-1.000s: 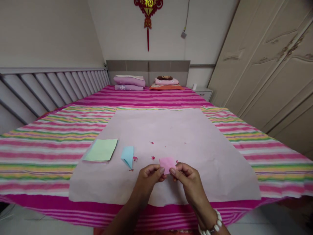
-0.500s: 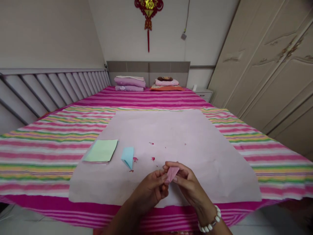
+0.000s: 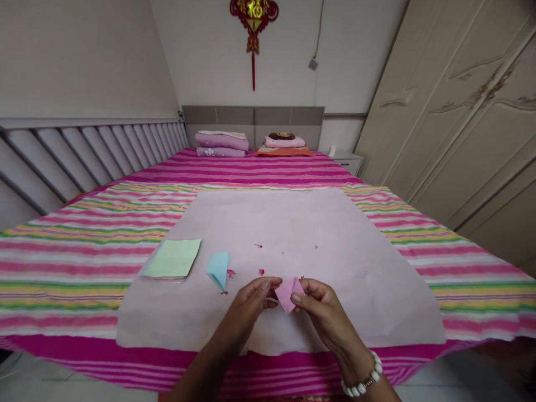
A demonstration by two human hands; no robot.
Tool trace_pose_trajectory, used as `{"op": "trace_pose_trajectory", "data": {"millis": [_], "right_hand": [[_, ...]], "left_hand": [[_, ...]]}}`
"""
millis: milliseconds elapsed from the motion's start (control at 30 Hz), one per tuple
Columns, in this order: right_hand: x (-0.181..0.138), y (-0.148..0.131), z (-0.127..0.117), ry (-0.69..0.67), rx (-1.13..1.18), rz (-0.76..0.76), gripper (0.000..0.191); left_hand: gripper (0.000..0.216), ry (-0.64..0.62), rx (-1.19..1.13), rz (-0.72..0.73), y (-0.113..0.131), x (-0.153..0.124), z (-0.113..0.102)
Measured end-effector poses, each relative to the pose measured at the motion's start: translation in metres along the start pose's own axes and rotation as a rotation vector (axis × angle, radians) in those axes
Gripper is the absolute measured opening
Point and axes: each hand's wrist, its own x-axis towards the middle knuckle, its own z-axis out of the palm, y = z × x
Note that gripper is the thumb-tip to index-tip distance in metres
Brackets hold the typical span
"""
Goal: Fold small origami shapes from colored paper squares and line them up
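Observation:
A small piece of folded pink paper [image 3: 285,295] is up in front of me, over the large pale sheet. My right hand [image 3: 319,304], with a white beaded bracelet on the wrist, pinches its right side between thumb and fingers. At the paper's left corner is my left hand [image 3: 254,298]; its fingers are apart and its thumb is off the paper. Whether those fingertips touch the corner I cannot tell. To the left lies a folded light blue paper [image 3: 218,269], and beyond it a stack of square papers [image 3: 173,258] with pale green on top.
Under everything lies the pale sheet [image 3: 355,312], spread on a bed with a striped cover [image 3: 469,279]. Small dark pink scraps [image 3: 261,272] are scattered on the sheet. Folded bedding [image 3: 221,144] rests by the headboard [image 3: 288,115]. A wardrobe [image 3: 460,111] stands at the right.
The pink paper has turned and shows a different face. My left hand has let go of its pinch and shifted slightly left, while my right hand keeps hold.

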Motion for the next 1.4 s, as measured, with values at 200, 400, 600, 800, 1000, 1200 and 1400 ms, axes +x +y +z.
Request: {"op": "trace_pose_trajectory", "data": {"millis": [200, 400, 600, 800, 1000, 1200, 1400], "right_hand": [[-0.002, -0.002, 0.005, 0.020, -0.014, 0.037, 0.022], [-0.002, -0.001, 0.007, 0.031, -0.025, 0.038, 0.020], [-0.003, -0.001, 0.006, 0.025, 0.031, 0.037, 0.013], [-0.004, -0.003, 0.005, -0.002, 0.089, 0.054, 0.009], [-0.006, -0.005, 0.006, -0.091, 0.095, 0.004, 0.008], [-0.002, 0.002, 0.004, -0.014, -0.014, 0.013, 0.024], [-0.003, -0.002, 0.008, -0.033, -0.125, -0.013, 0.018]], "left_hand": [[0.018, -0.098, 0.185, 0.053, 0.014, 0.000, -0.001], [0.015, -0.025, 0.189, 0.018, 0.012, 0.002, 0.006], [0.011, -0.008, 0.119, 0.039, 0.009, 0.002, 0.004], [0.017, -0.029, 0.055, 0.050, 0.006, 0.000, 0.001], [0.010, 0.042, 0.156, 0.081, 0.008, -0.001, 0.007], [0.020, 0.102, 0.215, 0.138, 0.000, -0.002, 0.003], [0.018, 0.032, 0.140, 0.040, 0.006, -0.001, 0.007]]}}
